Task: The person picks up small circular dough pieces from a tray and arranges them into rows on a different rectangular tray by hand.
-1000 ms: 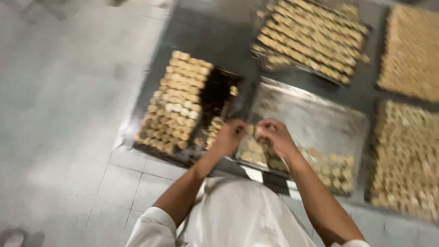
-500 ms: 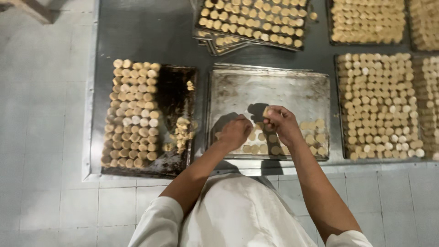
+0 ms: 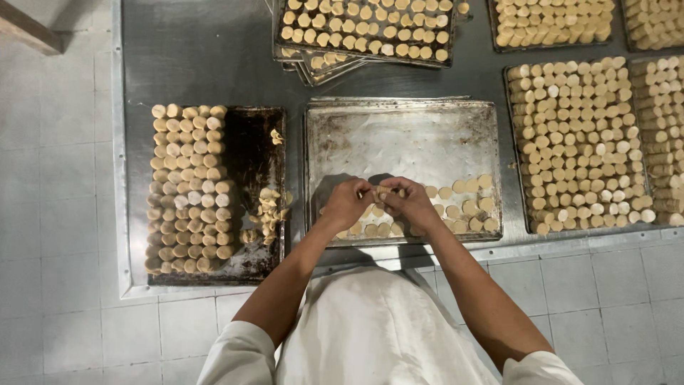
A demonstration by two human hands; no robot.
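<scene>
My left hand and my right hand meet over the near edge of a worn metal tray. Their fingertips pinch a small pale dough piece between them. Round dough discs lie in rows along that tray's near edge; some are hidden under my hands. To the left stands a dark tray with stacked rows of dough pieces filling its left half and a few loose ones by its right side.
A full tray of dough discs sits to the right, with more full trays at the far right and back. Stacked trays stand behind. All rest on a steel sheet on a tiled floor.
The view has swung round and steadied, so the trays now lie square. My two hands have drawn closer together over the tray's near edge.
</scene>
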